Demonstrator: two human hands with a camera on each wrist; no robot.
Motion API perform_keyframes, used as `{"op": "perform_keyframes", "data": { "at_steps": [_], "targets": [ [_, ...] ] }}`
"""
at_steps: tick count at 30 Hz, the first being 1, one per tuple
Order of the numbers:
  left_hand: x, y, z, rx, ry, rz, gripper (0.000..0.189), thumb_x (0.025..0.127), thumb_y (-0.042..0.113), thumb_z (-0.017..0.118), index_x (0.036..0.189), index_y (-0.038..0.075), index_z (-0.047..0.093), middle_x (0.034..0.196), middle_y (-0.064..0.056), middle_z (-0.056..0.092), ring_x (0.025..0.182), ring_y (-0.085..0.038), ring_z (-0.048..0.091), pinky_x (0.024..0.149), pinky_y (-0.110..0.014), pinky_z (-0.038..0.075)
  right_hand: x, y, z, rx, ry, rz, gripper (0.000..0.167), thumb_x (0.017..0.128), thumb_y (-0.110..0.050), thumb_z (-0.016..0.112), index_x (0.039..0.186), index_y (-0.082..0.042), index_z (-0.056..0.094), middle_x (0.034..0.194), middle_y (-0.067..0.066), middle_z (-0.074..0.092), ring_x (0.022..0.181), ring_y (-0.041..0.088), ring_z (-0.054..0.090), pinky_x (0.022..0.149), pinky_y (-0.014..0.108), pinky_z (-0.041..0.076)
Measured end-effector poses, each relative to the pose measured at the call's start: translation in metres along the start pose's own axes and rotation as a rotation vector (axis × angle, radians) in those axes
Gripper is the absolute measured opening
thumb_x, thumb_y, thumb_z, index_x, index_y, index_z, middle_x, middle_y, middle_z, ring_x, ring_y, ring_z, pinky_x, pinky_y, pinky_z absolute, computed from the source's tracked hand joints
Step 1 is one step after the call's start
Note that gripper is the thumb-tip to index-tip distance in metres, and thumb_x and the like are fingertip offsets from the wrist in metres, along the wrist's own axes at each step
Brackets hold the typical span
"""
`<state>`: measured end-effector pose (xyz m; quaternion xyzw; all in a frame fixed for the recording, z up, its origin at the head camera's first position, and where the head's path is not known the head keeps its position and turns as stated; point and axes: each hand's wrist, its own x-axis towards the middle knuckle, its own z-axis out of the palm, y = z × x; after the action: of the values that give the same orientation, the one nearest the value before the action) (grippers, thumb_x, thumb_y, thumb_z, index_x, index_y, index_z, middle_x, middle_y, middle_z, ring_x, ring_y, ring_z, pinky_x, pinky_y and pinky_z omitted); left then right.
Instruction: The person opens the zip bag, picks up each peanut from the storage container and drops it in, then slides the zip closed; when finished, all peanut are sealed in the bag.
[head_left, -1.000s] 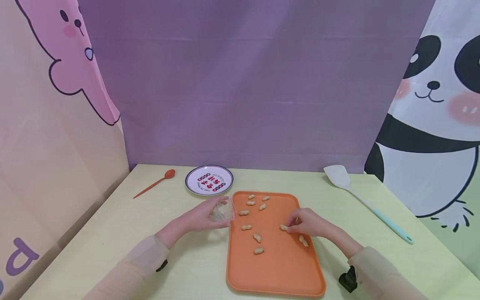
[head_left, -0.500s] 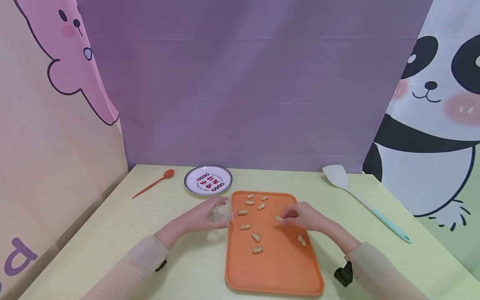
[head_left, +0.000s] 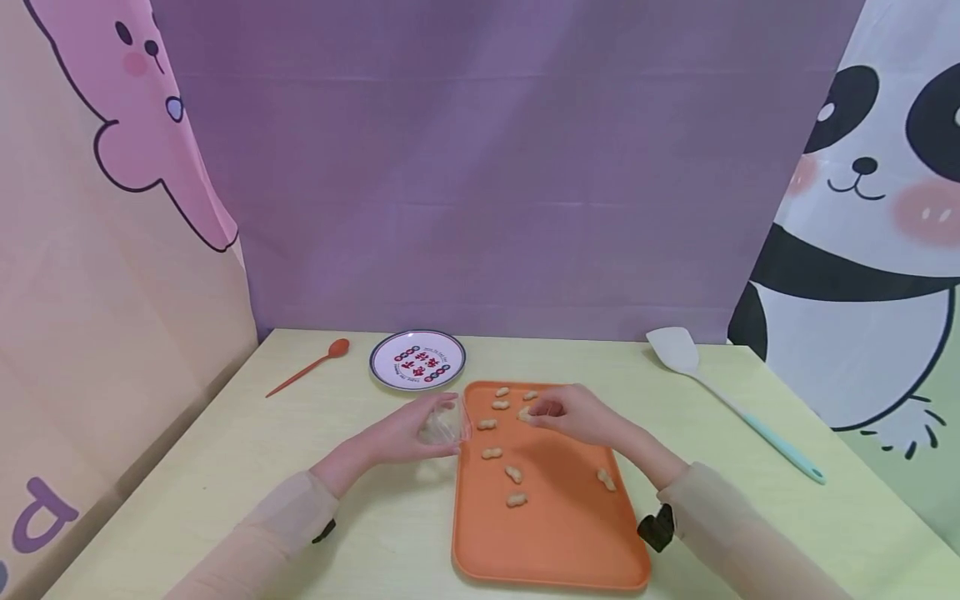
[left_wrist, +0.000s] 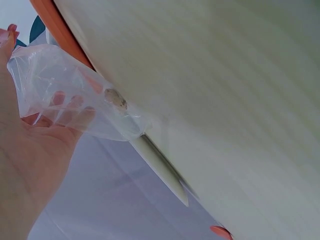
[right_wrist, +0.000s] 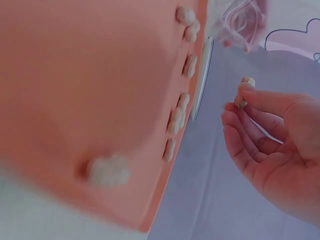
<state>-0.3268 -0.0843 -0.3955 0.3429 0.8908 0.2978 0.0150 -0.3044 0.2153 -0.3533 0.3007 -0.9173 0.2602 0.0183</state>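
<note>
My left hand [head_left: 411,430] holds a clear plastic bag [head_left: 442,423] by the left edge of the orange tray [head_left: 555,542]. In the left wrist view, one peanut [left_wrist: 116,100] shows through the film of the bag [left_wrist: 60,85]. Between thumb and fingertips, my right hand [head_left: 581,413] pinches a peanut [right_wrist: 243,92] above the tray's far half. Several other peanuts [head_left: 491,453] lie scattered on the tray, most along its left side. One peanut [head_left: 606,480] lies near the right rim, below my right forearm.
A white plate [head_left: 417,360] with red writing stands behind the tray, to its left. Farther left lies a red spoon [head_left: 309,367]. On the right is a white spatula [head_left: 738,408] with a mint handle. A purple curtain [head_left: 487,167] hangs behind the table.
My right hand has lifted the peanut off the tray's right part and carried it left and away from me. The left hand and bag keep nearly the same place.
</note>
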Motion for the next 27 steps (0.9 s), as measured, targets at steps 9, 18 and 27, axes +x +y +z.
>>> {"op": "perform_keyframes", "data": {
  "at_steps": [9,18,27],
  "targets": [
    [0.001,-0.001,0.001,-0.004,-0.013,-0.010,0.080,0.080,0.045,0.071,0.143,0.013,0.034,0.138,-0.004,0.049,0.130,-0.021,0.043,0.109,-0.040,0.034,0.021,-0.021,0.016,0.018,-0.011,-0.023,0.012,0.088,-0.022,0.065,0.095,-0.012,0.069,0.088,-0.003,0.069,0.075,0.006,0.060,0.067,0.022,0.049],
    [0.000,-0.001,0.001,-0.024,-0.018,0.004,0.081,0.079,0.046,0.071,0.142,0.012,0.034,0.136,-0.004,0.051,0.128,-0.021,0.045,0.108,-0.042,0.036,0.035,-0.041,0.030,0.110,-0.090,-0.005,0.018,0.089,-0.029,0.064,0.087,-0.012,0.071,0.080,0.002,0.068,0.067,0.008,0.055,0.064,0.022,0.047],
    [0.001,-0.003,0.002,-0.037,-0.013,0.007,0.081,0.079,0.046,0.071,0.142,0.012,0.035,0.136,-0.006,0.051,0.127,-0.022,0.046,0.107,-0.042,0.037,0.047,-0.052,0.045,0.038,-0.075,-0.086,0.012,0.087,-0.017,0.066,0.095,-0.009,0.071,0.086,-0.002,0.067,0.075,0.009,0.057,0.069,0.023,0.049]
  ]
}}
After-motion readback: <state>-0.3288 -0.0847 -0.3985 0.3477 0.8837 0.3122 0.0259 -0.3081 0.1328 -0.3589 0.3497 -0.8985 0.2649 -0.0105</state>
